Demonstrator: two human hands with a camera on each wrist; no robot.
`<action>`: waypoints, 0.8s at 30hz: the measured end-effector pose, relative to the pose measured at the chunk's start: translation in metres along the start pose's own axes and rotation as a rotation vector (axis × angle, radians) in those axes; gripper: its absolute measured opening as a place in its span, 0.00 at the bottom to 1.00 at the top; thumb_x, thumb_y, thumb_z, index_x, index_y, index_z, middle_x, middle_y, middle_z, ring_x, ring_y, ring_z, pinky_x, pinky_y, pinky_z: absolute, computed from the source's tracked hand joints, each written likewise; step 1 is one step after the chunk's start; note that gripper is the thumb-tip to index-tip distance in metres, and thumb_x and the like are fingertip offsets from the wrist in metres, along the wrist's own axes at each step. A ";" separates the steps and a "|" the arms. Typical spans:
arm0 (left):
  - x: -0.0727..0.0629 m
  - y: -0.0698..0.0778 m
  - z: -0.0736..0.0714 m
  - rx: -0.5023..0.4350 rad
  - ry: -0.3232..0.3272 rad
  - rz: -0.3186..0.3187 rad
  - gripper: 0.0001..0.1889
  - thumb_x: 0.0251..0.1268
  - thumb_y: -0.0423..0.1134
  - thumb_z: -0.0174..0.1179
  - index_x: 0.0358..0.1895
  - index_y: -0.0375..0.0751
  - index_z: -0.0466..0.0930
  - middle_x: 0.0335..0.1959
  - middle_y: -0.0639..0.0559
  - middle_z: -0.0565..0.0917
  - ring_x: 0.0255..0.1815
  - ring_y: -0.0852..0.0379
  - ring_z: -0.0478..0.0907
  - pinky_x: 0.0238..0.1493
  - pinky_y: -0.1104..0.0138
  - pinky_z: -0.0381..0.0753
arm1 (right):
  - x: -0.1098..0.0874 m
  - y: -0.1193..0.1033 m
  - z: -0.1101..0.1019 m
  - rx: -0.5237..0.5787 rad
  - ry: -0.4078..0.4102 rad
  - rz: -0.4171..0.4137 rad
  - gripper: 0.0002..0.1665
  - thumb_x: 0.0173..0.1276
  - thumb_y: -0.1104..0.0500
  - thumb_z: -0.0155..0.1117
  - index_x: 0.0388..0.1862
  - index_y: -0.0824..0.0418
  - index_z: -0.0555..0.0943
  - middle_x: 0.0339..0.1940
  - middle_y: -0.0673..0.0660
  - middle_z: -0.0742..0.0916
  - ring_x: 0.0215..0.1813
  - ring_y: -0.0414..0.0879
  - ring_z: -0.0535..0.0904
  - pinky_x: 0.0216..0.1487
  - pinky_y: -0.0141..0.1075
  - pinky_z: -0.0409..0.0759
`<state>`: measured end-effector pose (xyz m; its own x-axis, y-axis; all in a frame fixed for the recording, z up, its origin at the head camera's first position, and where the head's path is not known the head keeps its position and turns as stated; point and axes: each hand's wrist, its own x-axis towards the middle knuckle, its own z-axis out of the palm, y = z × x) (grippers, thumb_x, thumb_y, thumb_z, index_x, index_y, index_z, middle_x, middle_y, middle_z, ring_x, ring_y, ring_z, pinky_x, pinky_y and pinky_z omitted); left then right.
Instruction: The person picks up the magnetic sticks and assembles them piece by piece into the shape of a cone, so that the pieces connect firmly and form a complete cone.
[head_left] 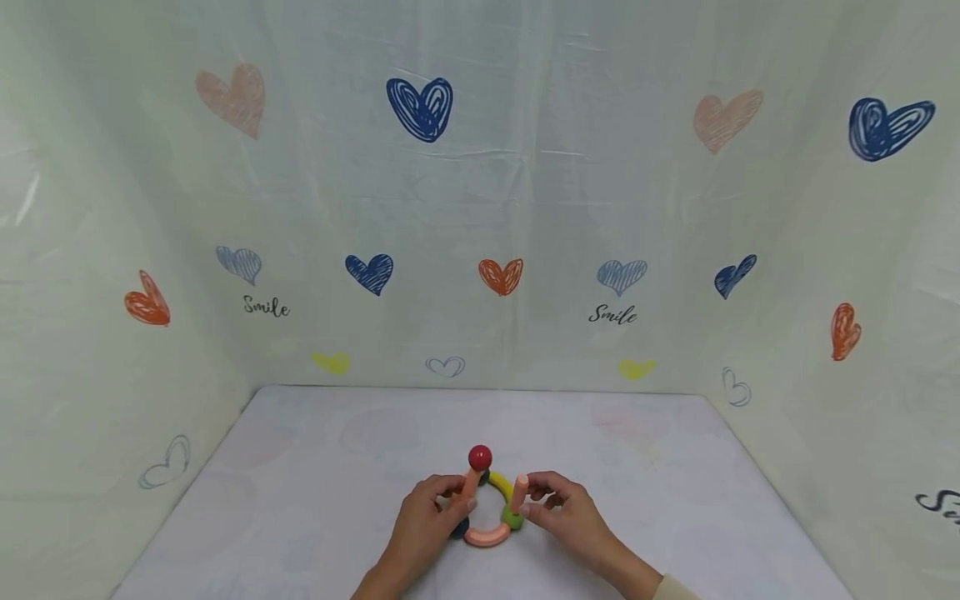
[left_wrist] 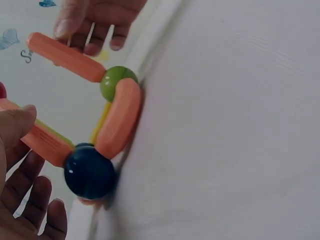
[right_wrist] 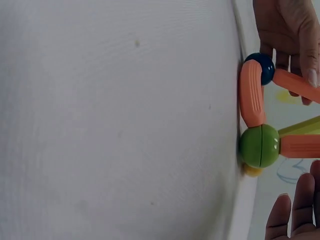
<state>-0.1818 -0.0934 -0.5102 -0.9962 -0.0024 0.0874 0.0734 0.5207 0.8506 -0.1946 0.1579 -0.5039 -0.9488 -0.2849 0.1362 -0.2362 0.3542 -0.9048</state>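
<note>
A ring of magnetic building sticks and balls lies on the table. Between thumb and fingers my left hand (head_left: 423, 518) pinches a straight orange stick (left_wrist: 47, 142), which rises from a dark blue ball (left_wrist: 89, 171); a red ball (head_left: 480, 457) tops it. My right hand (head_left: 576, 515) pinches another straight orange stick (head_left: 519, 492), upright on a green ball (head_left: 513, 519); its upper end is bare. A curved orange stick (head_left: 487, 537) joins the blue and green balls at the near side. Behind, a curved yellow stick (head_left: 501, 483) runs to a dark ball (head_left: 484, 478). Fingers hide the ring's left side.
The white table (head_left: 315, 467) spreads around the ring on every side. A pale curtain (head_left: 480, 192) printed with hearts and "Smile" lettering stands behind the table and along both sides.
</note>
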 end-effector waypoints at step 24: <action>0.024 0.031 -0.017 -0.144 -0.037 0.169 0.21 0.67 0.50 0.73 0.59 0.47 0.87 0.55 0.53 0.85 0.61 0.44 0.75 0.55 0.57 0.73 | 0.011 0.008 0.024 -0.077 0.037 -0.044 0.11 0.69 0.56 0.76 0.48 0.54 0.89 0.39 0.47 0.87 0.41 0.33 0.78 0.42 0.29 0.77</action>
<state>-0.2031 -0.0916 -0.4734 -0.9700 0.1076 0.2180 0.2428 0.3836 0.8910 -0.2015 0.1362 -0.5192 -0.9438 -0.2696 0.1913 -0.2922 0.4098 -0.8641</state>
